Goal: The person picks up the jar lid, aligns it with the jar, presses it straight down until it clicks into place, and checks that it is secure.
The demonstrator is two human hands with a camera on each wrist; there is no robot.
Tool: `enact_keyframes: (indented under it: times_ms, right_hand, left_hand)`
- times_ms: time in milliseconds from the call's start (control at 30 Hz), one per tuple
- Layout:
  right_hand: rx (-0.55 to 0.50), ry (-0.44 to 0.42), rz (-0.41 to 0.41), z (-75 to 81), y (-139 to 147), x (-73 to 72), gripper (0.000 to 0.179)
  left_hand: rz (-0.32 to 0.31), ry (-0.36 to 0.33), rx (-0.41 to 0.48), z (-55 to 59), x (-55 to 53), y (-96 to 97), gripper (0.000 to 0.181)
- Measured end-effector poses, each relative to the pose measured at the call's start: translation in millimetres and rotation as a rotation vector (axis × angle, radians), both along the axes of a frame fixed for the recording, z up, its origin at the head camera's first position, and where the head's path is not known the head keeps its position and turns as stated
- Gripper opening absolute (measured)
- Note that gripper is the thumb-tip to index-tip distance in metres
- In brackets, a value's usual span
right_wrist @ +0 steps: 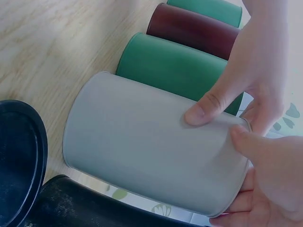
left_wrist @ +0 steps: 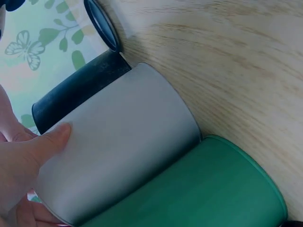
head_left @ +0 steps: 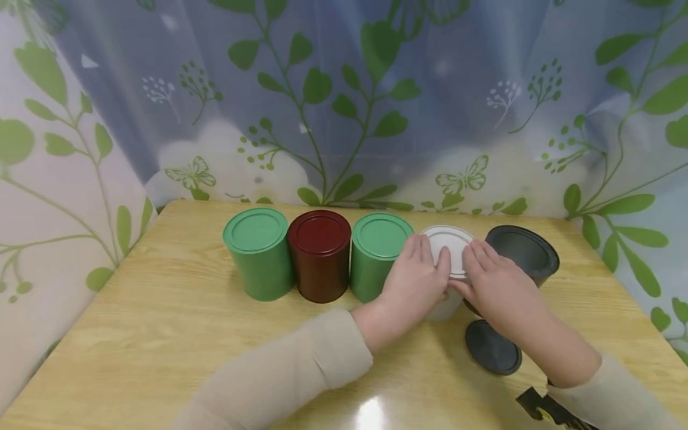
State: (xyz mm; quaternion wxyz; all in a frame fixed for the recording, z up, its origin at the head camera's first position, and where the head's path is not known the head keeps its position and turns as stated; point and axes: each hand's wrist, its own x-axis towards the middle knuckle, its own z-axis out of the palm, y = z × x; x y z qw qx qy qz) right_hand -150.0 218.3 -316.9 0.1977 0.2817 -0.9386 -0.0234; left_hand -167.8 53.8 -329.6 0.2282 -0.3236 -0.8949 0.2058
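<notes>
A white can [head_left: 443, 307] stands upright on the table between a green can [head_left: 367, 280] and a black can [head_left: 524, 254]. On its top lies a white lid [head_left: 454, 245]. My left hand [head_left: 411, 275] lays its fingers over the lid's near left edge, and its thumb presses the can's side in the right wrist view. From the other side my right hand [head_left: 497, 286] grips the can likewise, fingers on the rim and thumb [right_wrist: 241, 137] on the wall. In the left wrist view the white can's body [left_wrist: 123, 142] shows, with a thumb [left_wrist: 59, 135] against it.
Left of the nearest green can stand a dark red can [head_left: 322, 269] and another green can [head_left: 260, 263], both lidded. A loose black disc-shaped lid [head_left: 493, 347] lies in front of the black can. A patterned curtain [head_left: 344, 89] hangs behind the wooden table [head_left: 134, 334].
</notes>
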Motion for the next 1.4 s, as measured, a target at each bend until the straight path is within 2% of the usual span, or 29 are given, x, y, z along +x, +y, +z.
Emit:
enact_keyframes:
  times_ms: [100, 333, 500, 667, 767, 833, 1000, 1067, 1133, 1267, 1333, 1400]
  right_hand:
    - [-0.003, 0.048, 0.017, -0.7, 1, -0.4, 0.076]
    - [0.009, -0.042, -0.031, 0.9, -1, 2.1, 0.062]
    - [0.003, 0.002, -0.026, -0.9, -2, 1.1, 0.061]
    - [0.011, 0.012, -0.031, -1.0, -3, -1.0, 0.056]
    - [0.016, 0.007, -0.02, -1.5, -4, -2.3, 0.054]
    - [0.017, 0.012, -0.008, -2.0, -4, -2.9, 0.059]
    - [-0.002, 0.11, 0.049, -2.1, -4, -5.6, 0.082]
    - [-0.01, 0.125, 0.06, -2.0, -5, -6.5, 0.084]
    - [-0.015, 0.088, 0.053, -1.6, -5, -6.3, 0.083]
    - [-0.015, -0.044, -0.008, -0.2, -6, -2.2, 0.065]
    - [0.001, -0.063, -0.038, 1.0, -6, 1.5, 0.055]
    - [0.019, -0.044, -0.055, 1.4, -6, 5.8, 0.05]
  left_hand:
    - [-0.023, 0.041, 0.021, -0.3, 0.1, -0.2, 0.071]
    - [-0.058, 0.089, 0.101, -5.5, 2.9, -5.5, 0.064]
    - [-0.118, 0.151, 0.156, -8.7, -0.2, -6.3, 0.056]
    - [-0.141, 0.148, 0.164, -7.8, -4.6, -5.6, 0.052]
    - [-0.128, 0.13, 0.145, -7.6, -3.8, -6.5, 0.052]
    - [-0.119, 0.121, 0.139, -7.8, -3.1, -7.2, 0.052]
    - [-0.122, 0.157, 0.154, -7.0, -3.1, -8.0, 0.047]
    - [-0.123, 0.166, 0.153, -6.2, -3.0, -8.6, 0.046]
    - [-0.118, 0.16, 0.148, -5.7, -2.4, -9.5, 0.046]
    - [-0.115, 0.159, 0.157, -7.8, -1.8, -10.5, 0.047]
    - [-0.121, 0.168, 0.161, -9.1, -1.7, -10.4, 0.047]
    - [-0.125, 0.172, 0.156, -10.1, -1.7, -10.2, 0.047]
